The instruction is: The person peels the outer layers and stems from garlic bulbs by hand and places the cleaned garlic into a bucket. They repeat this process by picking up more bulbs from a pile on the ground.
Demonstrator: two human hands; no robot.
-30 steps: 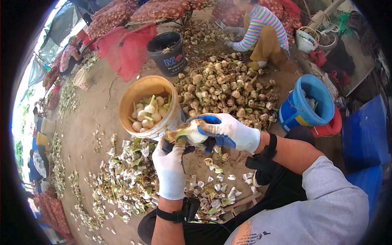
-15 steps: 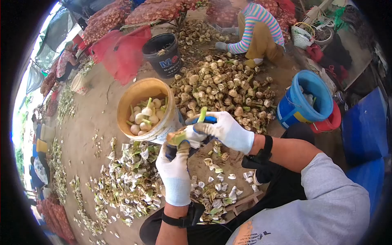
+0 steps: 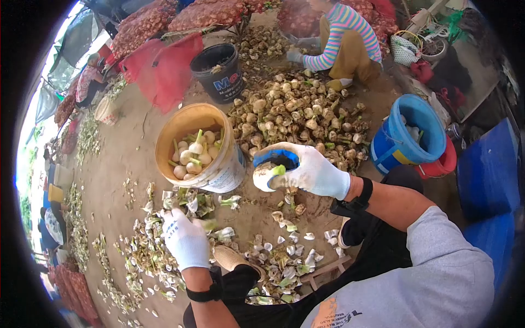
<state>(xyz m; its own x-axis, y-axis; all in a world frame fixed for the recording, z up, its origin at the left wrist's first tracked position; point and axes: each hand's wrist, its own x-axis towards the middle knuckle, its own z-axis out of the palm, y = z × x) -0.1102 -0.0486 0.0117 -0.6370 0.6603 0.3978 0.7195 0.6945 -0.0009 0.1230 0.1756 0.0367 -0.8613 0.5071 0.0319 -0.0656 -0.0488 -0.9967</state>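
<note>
My right hand (image 3: 311,172), in a white glove with a blue palm, is closed around a garlic bulb (image 3: 264,176) with a short green stem, held in front of the large heap of garlic (image 3: 301,112). Down at the left, my gloved left hand (image 3: 185,238) is over a pile of garlic skins (image 3: 158,251), its back towards me. Its fingers are mostly hidden, and a pale green piece of peel (image 3: 206,224) shows beside it. Beyond my hands stands a cream bucket (image 3: 219,174) partly filled with clean white bulbs (image 3: 196,156).
A black bucket (image 3: 219,82) stands behind the cream one. At the right are a blue bucket (image 3: 391,143) and a red basin (image 3: 443,161). A person in a striped top (image 3: 350,33) squats beyond the heap. Red net sacks (image 3: 208,13) lie at the back.
My hands have come apart. The left has moved down and left to the skins, away from the garlic. The right keeps the bulb, now showing a paler surface.
</note>
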